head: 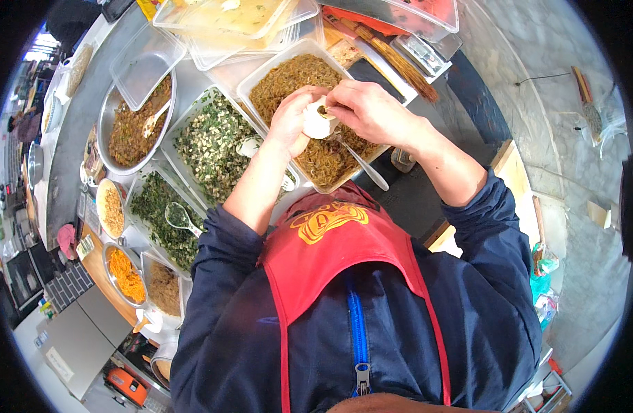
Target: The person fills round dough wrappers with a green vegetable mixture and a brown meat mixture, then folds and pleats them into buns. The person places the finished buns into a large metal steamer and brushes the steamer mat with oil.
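My left hand (290, 118) cups a white dough bun (317, 120) with dark filling showing at a small opening on top. My right hand (365, 111) pinches the edge of that dough, fingertips at the opening. Both hands are above a plastic tub (324, 190) of brown shredded filling (290, 77). A metal spoon (365, 165) rests in the tub, its handle over the near rim. Left of it, a second tub holds chopped greens with white cubes (210, 149), partly behind my left forearm.
Farther left are a steel bowl (103, 129) of brown filling, a tub of chopped greens (159, 206) with a plastic spoon (178, 216), and a bowl of orange shreds (126, 276). Stacked clear containers (203, 51), a brush (399, 51) and a small scale (422, 54) lie beyond my hands.
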Demonstrator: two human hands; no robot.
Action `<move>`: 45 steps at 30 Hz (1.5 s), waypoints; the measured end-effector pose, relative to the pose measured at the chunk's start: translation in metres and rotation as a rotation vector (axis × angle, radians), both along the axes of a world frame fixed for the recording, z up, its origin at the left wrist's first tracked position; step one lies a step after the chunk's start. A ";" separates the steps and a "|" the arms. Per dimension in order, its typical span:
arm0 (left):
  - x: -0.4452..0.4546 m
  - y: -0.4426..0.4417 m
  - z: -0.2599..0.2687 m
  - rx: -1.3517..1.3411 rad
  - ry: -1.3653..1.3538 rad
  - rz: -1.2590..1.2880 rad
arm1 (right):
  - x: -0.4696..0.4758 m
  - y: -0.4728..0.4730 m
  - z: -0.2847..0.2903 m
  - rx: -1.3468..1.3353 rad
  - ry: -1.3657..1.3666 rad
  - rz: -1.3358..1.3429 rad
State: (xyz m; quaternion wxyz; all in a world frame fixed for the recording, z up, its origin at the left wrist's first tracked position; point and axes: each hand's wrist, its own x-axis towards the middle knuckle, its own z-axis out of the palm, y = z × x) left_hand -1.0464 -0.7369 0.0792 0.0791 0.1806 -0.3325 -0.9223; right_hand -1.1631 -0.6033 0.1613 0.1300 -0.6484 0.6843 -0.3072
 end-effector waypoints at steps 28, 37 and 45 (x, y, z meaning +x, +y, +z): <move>0.015 0.012 0.025 0.393 0.118 -0.056 | 0.016 -0.009 -0.010 -0.445 -0.211 -0.346; 0.014 0.006 0.025 0.571 0.182 0.133 | 0.011 -0.017 -0.039 -0.538 -0.460 -0.548; 0.045 -0.048 0.019 0.435 0.125 0.347 | 0.032 0.021 -0.075 0.227 -0.032 -0.010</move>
